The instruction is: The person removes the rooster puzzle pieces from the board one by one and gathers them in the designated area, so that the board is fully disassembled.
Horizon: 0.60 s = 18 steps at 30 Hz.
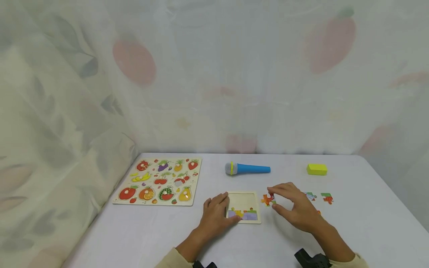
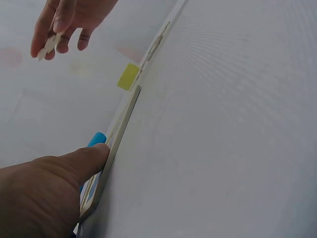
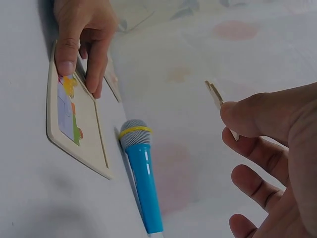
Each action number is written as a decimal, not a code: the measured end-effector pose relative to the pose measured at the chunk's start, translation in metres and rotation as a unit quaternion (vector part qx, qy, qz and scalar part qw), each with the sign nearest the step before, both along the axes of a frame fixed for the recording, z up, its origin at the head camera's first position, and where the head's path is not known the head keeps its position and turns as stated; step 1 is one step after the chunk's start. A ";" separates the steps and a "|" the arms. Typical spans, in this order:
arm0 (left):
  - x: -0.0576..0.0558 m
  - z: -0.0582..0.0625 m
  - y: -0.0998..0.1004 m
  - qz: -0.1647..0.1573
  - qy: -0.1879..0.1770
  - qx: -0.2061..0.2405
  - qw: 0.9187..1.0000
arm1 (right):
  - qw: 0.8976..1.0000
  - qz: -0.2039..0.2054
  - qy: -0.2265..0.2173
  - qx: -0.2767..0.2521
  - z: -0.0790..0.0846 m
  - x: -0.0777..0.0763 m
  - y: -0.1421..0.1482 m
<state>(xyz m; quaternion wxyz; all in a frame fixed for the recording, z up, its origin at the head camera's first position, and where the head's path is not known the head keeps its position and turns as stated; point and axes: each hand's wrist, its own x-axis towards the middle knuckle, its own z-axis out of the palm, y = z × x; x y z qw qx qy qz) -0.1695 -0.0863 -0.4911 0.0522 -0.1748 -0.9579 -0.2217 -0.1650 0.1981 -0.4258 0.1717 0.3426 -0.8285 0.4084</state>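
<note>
In the head view my right hand point(image 1: 296, 208) pinches a jigsaw puzzle piece point(image 1: 267, 200), orange and red with some purple, between thumb and fingers. It is raised just right of a small wooden puzzle tray point(image 1: 242, 192). Its plain edge shows in the right wrist view, with the other fingers point(image 3: 252, 186) spread loosely below. My left hand point(image 1: 216, 216) rests along the tray's left side, its thumb stretched over the near edge and its fingers along the left rim. Fitted pieces point(image 1: 249, 215) in purple, yellow and green line the tray's near part; bare wood shows behind them.
Loose puzzle pieces point(image 1: 327, 198) lie right of my right hand, which partly hides others. Behind the tray lies a blue toy microphone point(image 1: 253, 169). A yellow block point(image 1: 316, 169) sits at the back right, and a fruit puzzle board point(image 1: 157, 203) at the left. Curtains surround the table.
</note>
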 end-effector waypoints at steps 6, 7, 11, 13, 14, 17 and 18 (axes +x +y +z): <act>0.001 0.000 0.000 -0.002 0.000 0.005 1.000 | 1.000 -0.001 -0.003 -0.007 0.004 0.005 0.015; 0.001 0.000 0.000 -0.002 -0.002 0.003 1.000 | 1.000 -0.003 -0.003 -0.009 0.005 0.005 0.018; 0.000 0.001 0.000 -0.001 -0.004 0.002 1.000 | 1.000 -0.015 0.006 -0.012 0.007 0.008 0.027; 0.000 0.000 -0.001 -0.002 -0.002 0.001 1.000 | 1.000 -0.022 0.008 -0.013 0.008 0.010 0.032; 0.000 0.000 -0.001 -0.002 -0.001 0.000 1.000 | 1.000 -0.024 0.009 -0.012 0.008 0.011 0.034; 0.001 0.000 -0.001 -0.003 0.003 -0.003 1.000 | 0.999 -0.031 0.015 -0.010 0.009 0.013 0.042; 0.001 -0.001 -0.001 -0.002 0.002 -0.003 1.000 | 0.999 -0.034 0.018 -0.010 0.009 0.013 0.045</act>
